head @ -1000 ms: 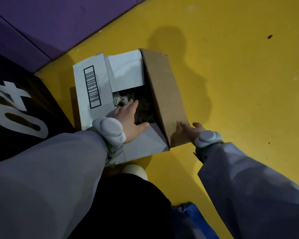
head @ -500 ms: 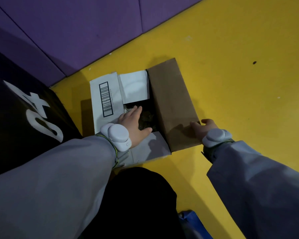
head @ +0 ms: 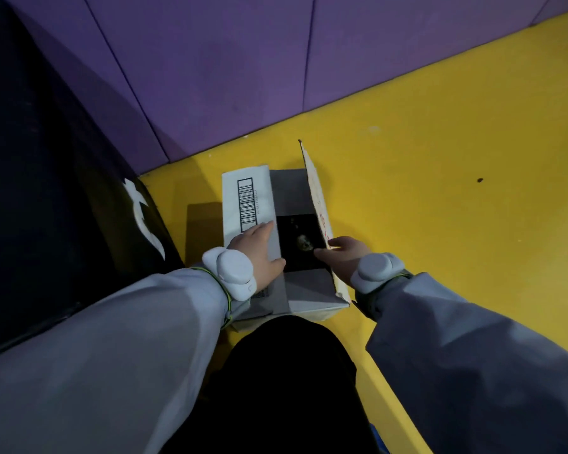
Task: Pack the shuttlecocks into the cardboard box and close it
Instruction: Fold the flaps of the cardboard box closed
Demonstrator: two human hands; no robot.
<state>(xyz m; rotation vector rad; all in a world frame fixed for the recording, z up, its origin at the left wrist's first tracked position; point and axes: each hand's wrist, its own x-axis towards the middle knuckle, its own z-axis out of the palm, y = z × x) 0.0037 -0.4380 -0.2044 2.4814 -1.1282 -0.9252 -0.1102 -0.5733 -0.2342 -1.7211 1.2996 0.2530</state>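
Note:
A cardboard box (head: 309, 290) sits on the yellow floor in front of my knee. Its left flap (head: 248, 198), white with a barcode, lies folded flat over the top, and my left hand (head: 259, 250) presses on it with fingers spread. The right flap (head: 315, 188) stands almost upright, and my right hand (head: 340, 255) grips its near end. Between the flaps a dark gap shows the inside, where one pale shuttlecock (head: 304, 244) is dimly visible. The near end flap and far end flap are folded in.
A black panel with white numerals (head: 145, 214) stands close on the left of the box. A purple padded wall (head: 243, 77) rises behind. Yellow floor (head: 456, 191) stretches to the right. My dark knee (head: 286, 371) is just below the box.
My left hand came out of the box and pushed the barcode flap down flat. My right hand lifted the right flap from lying outward to nearly upright. The view moved closer over the box.

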